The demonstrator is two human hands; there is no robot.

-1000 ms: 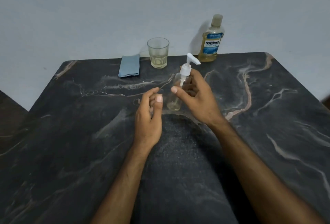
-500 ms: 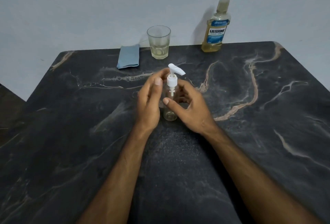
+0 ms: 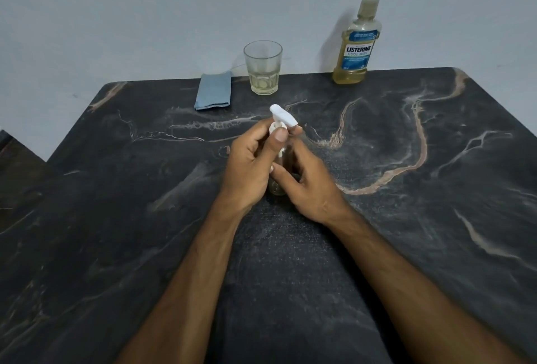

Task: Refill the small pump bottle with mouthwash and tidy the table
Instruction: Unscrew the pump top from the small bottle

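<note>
Both hands (left hand [image 3: 247,166], right hand [image 3: 308,186]) around the pump bottle [image 3: 277,186]

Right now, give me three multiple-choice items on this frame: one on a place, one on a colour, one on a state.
1. Where does the folded cloth lie?
A. left of the glass
B. right of the mouthwash bottle
C. under the hands

2. What colour is the pump head?
A. red
B. white
C. black

3. What is the left hand doing?
A. resting flat on the table
B. lifting the glass
C. pinching the pump's collar

Answers: 1 A, the cloth sits just left of the glass at the table's far edge. 2 B, the head shows white above the fingers. 3 C, thumb and fingers close on the collar while the right hand grips the small pump bottle.
</note>
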